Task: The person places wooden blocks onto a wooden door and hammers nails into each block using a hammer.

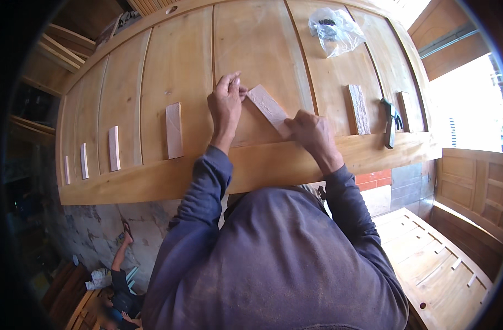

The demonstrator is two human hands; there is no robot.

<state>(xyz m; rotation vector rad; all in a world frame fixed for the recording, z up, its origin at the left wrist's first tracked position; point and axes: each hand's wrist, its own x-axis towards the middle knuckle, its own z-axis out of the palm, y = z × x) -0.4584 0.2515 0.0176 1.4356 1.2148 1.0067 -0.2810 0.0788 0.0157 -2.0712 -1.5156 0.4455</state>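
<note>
Right hand point(313, 131) pinches slanted wood strip point(268, 108); left hand point(226, 102), fingers bunched, contents unclear, at far end; one-sided hold risks twisting.

Pale pinkish strip point(267, 108), perhaps streaked

Wooden strip point(268, 108): one piece, flat and oblong, pale pinkish, face uneven and rough, long edges straight. Near end pinched in the right hand point(315, 135), which covers part of it. From that grip the strip slants forward and leftward; its far end stands at the left hand's point(226, 103) fingertips, contact there unconfirmed.
</note>
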